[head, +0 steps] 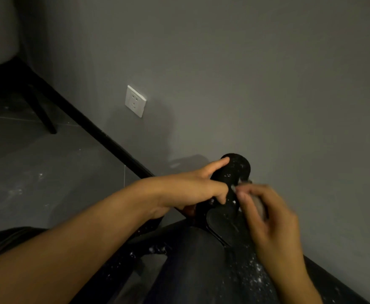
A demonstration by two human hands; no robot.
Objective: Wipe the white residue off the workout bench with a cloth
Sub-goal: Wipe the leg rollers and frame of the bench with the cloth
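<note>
At far left, in dim light, a dark chair leg (45,115) stands on the grey floor (48,172), which has faint white specks. Next over, a black baseboard (96,130) runs diagonally along the grey wall (267,84), w/ a white socket (135,101) just above it.

Centre frame, my feed shows the left hand (192,187) reaching in from lower left. One finger lies stretched over the top of the black foam roller (238,167) and the rest curl round the part just below it, so it's gripping. The roller sits at the far end of the workout bench (201,249), close to the wall. The bench runs from bottom centre up toward the roller.

Right of the roller, the right hand (271,218) is motion-blurred, fingers curled and pinching a pale cloth (259,205) up against the roller's right side. I can't make out the cloth's shape.

White residue (254,279) speckles the bench btwn the arms and the roller face.
</note>
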